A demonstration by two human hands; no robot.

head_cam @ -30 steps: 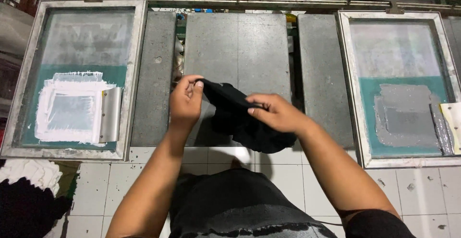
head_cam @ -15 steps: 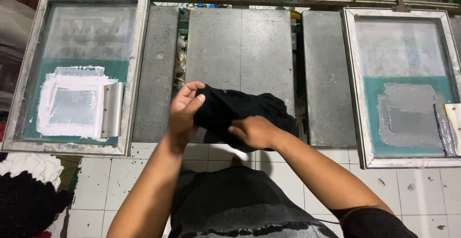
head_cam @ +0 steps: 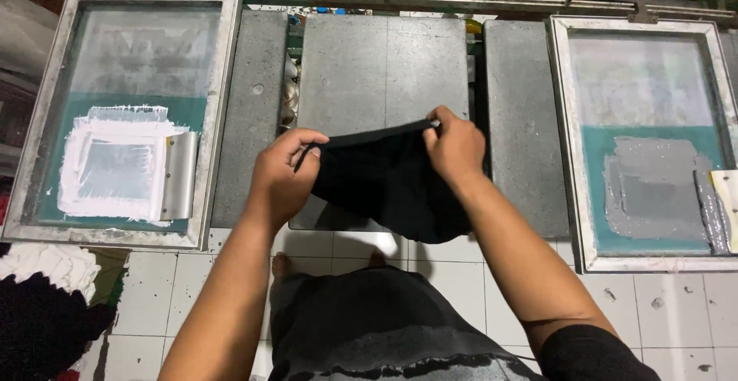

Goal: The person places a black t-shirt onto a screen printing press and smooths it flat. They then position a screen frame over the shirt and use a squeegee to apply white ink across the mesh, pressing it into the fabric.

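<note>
Left hand (head_cam: pixel 283 177) and right hand (head_cam: pixel 455 146) each pinch the top hem of one black garment (head_cam: pixel 384 189), stretched taut between them above the near edge of the centre grey platen (head_cam: pixel 377 73). Three platens counted, narrow gaps between. Two framed printing screens flank them: left screen (head_cam: pixel 123 112) with white ink and one squeegee (head_cam: pixel 178 175), right screen (head_cam: pixel 646 135) with grey ink.

**Item count, head view**

Framed printing screens: 2, one with white ink (head_cam: pixel 123 119) and one with grey ink (head_cam: pixel 649 139).
Squeegees: 2, one on the white-ink screen (head_cam: pixel 179 176), one at the right edge (head_cam: pixel 724 210).
Grey pallet boards: 3 (left (head_cam: pixel 252 112), middle (head_cam: pixel 382 73), right (head_cam: pixel 524 119)).
Black cloth pieces held: 1 (head_cam: pixel 384 185).
Hands: 2, left hand (head_cam: pixel 283 179) and right hand (head_cam: pixel 455 146).
Cloth piles on the floor: 2, white (head_cam: pixel 50 264) and black (head_cam: pixel 42 327).
</note>
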